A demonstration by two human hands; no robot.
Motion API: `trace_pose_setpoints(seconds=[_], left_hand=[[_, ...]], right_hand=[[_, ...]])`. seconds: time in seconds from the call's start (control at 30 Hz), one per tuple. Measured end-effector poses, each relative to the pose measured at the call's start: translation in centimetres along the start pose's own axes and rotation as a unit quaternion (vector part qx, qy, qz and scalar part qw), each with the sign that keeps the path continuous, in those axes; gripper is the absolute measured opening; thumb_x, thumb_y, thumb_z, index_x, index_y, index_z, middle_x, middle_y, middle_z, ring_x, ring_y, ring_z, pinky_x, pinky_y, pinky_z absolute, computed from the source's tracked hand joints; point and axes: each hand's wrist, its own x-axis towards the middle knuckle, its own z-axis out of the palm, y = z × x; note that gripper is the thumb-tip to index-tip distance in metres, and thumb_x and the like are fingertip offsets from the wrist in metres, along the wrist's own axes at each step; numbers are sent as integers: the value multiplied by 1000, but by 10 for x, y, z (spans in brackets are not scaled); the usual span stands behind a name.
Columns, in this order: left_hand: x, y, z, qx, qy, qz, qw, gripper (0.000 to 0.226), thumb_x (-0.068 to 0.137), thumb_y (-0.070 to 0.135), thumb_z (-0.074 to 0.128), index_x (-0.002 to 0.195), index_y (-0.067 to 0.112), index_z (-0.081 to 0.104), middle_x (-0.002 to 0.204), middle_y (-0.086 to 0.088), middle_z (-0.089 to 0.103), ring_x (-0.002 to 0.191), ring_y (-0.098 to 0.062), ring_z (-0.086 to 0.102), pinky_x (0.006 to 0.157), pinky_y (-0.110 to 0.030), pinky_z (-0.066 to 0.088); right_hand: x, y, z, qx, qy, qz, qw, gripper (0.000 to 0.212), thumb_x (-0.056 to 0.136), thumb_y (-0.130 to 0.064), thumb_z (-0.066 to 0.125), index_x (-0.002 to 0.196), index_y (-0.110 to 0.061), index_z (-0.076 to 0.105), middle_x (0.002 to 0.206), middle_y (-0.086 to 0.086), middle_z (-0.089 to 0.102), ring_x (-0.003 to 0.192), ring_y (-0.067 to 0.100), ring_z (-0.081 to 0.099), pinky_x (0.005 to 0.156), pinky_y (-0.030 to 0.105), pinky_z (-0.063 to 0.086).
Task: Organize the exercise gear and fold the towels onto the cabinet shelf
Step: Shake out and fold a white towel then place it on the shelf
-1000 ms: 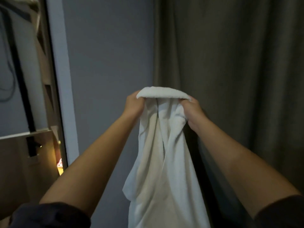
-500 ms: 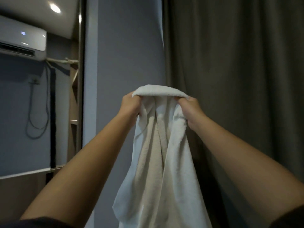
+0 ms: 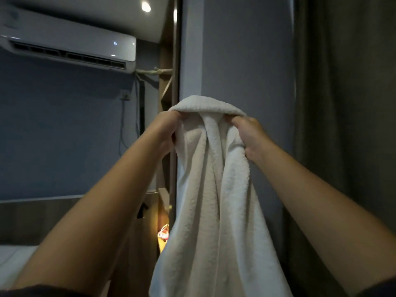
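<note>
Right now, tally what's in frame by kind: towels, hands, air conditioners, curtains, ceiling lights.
towel: 1
hands: 2, left hand and right hand, both gripping the towel
air conditioner: 1
curtain: 1
ceiling light: 1
Total: 6

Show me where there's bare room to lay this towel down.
Only the pale flat surface at lower left, bordered by the left forearm and wood panel, shows bare. The lit gap beside the towel is narrow and occupied.
</note>
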Motion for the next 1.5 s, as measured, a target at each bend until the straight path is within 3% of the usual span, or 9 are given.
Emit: trace_pose_setpoints(seconds=[0.2, 0.43, 0.63, 0.9, 1.17, 1.27, 1.37, 1.43, 1.5], left_hand=[[13, -24, -96, 40, 17, -56, 997, 23, 96, 18, 56, 115, 11, 66, 102, -10, 75, 93, -26, 71, 73, -37, 59], [45, -61, -197, 146, 6, -84, 986, 21, 94, 22, 60, 110, 10, 68, 95, -9, 76, 87, -25, 74, 73, -38, 61], [71, -111, -267, 243, 20, -137, 960, 24, 92, 37, 63, 103, 15, 69, 101, -8, 72, 94, -26, 69, 87, -43, 56], [117, -201, -313, 264, 47, -162, 950, 23, 96, 41, 54, 79, 30, 65, 81, 5, 66, 78, -15, 63, 57, -27, 44], [189, -278, -341, 265, 68, -147, 951, 19, 96, 40, 53, 86, 31, 66, 84, 9, 66, 76, -9, 62, 56, -23, 45], [216, -306, -348, 254, 83, -163, 950, 19, 97, 39, 52, 89, 31, 67, 88, 5, 68, 78, -12, 64, 61, -25, 49], [243, -333, -358, 251, 86, -166, 950, 18, 95, 38, 53, 90, 31, 68, 92, 4, 69, 83, -12, 64, 71, -28, 52], [261, -349, -367, 253, 86, -173, 948, 19, 95, 37, 53, 90, 28, 69, 93, 1, 70, 85, -15, 66, 76, -31, 53], [282, -365, -377, 247, 79, -171, 951, 19, 94, 37, 54, 87, 29, 71, 91, 2, 71, 84, -15, 67, 70, -30, 54]], right_hand=[[10, 56, 75, -14, -55, 60, 997, 13, 86, -18, 65, 96, -13, 72, 87, 6, 76, 83, 24, 73, 72, 36, 60], [14, 140, 146, -42, -61, 126, 989, 10, 83, -21, 69, 92, -16, 70, 73, -1, 75, 67, 17, 73, 52, 23, 54], [15, 214, 191, -104, -70, 182, 975, 9, 80, -25, 71, 87, -20, 69, 82, 0, 74, 82, 22, 70, 63, 28, 51], [43, 300, 225, -109, -70, 229, 965, 15, 81, -29, 70, 94, -21, 72, 77, -1, 75, 85, 23, 70, 68, 31, 53], [91, 397, 252, -78, -103, 267, 955, 29, 88, -26, 68, 115, -15, 66, 109, 9, 68, 104, 29, 63, 98, 48, 49], [111, 432, 262, -72, -99, 282, 951, 35, 92, -25, 66, 124, -11, 61, 118, 13, 63, 110, 31, 59, 101, 43, 46], [130, 463, 275, -80, -103, 278, 952, 32, 93, -20, 64, 122, -5, 62, 119, 20, 63, 99, 24, 63, 85, 31, 49], [142, 483, 281, -98, -104, 267, 953, 29, 91, -20, 66, 114, -3, 66, 103, 10, 70, 76, 10, 61, 67, 21, 48], [154, 504, 285, -100, -100, 267, 953, 28, 91, -22, 67, 114, -7, 66, 94, 4, 68, 78, 9, 60, 63, 18, 47]])
